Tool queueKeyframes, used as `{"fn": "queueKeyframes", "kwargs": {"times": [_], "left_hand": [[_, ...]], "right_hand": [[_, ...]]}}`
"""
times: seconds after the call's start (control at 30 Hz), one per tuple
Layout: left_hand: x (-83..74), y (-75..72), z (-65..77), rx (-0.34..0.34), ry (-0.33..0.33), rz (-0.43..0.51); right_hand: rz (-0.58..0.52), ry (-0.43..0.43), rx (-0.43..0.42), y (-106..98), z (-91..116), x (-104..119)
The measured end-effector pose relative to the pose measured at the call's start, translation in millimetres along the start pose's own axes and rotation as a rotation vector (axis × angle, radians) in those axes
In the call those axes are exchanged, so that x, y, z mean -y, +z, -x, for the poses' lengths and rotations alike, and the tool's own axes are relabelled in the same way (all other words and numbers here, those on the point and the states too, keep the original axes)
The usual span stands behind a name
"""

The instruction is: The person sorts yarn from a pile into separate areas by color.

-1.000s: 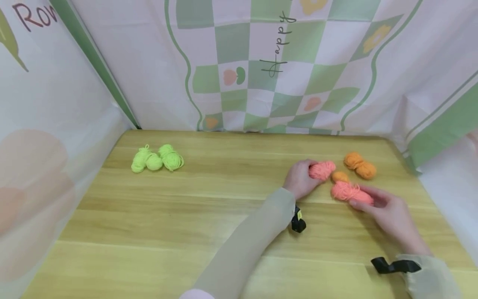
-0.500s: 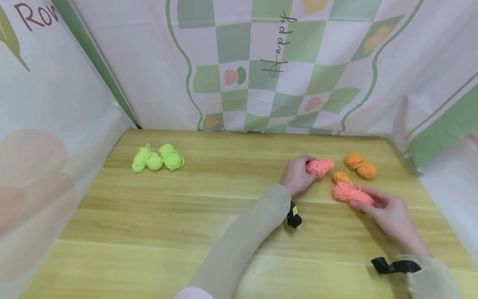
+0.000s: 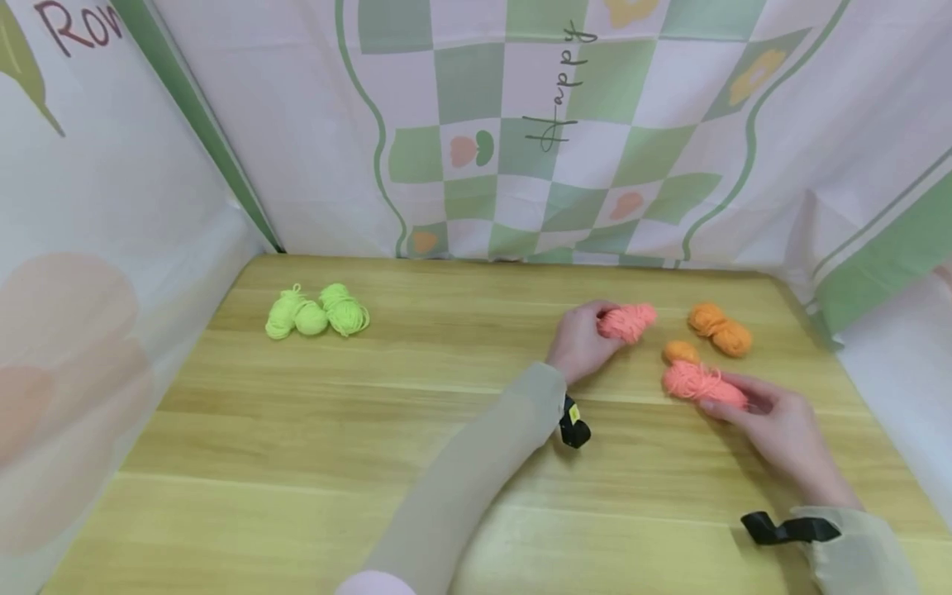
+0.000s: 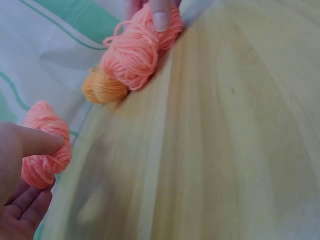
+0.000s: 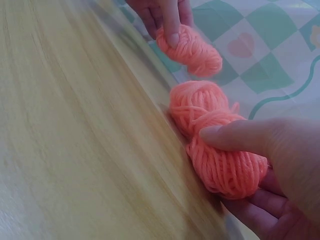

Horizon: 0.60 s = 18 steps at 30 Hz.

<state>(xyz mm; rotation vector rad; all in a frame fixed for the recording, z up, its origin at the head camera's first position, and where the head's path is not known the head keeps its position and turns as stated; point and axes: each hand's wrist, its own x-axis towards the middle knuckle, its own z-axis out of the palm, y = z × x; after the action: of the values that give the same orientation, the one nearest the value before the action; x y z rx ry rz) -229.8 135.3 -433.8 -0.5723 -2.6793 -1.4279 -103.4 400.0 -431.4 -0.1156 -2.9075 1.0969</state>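
Between thumb and fingers, my left hand (image 3: 583, 340) pinches a small coral-pink yarn skein (image 3: 628, 322), which hangs above the wood in the left wrist view. My right hand (image 3: 781, 426) grips a larger coral-pink yarn skein (image 5: 225, 165), tied in at its middle, with the thumb laid across its waist in the right wrist view. Just behind this larger skein lies an orange yarn ball (image 3: 680, 352), partly covered by it. A short gap separates the two pink skeins.
An orange yarn skein (image 3: 720, 330) lies at the back right of the wooden table (image 3: 297, 446). Lime-green yarn bundles (image 3: 316, 312) sit at the back left. Printed cloth (image 3: 476, 99) hangs along the table's back edge and both sides.
My left hand has moved left and slightly back with the small pink skein, away from the orange ball. The right hand stays nearly where it was, still holding the larger skein.
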Motion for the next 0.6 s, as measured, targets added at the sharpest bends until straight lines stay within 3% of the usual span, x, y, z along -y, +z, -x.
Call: {"fn": "queueKeyframes", "kwargs": {"times": [0.6], "left_hand": [[9.2,-22.5,4.7,-0.045,-0.028,0.117]], "right_hand": [[0.006,-0.014,-0.015,1,0,-2]]}}
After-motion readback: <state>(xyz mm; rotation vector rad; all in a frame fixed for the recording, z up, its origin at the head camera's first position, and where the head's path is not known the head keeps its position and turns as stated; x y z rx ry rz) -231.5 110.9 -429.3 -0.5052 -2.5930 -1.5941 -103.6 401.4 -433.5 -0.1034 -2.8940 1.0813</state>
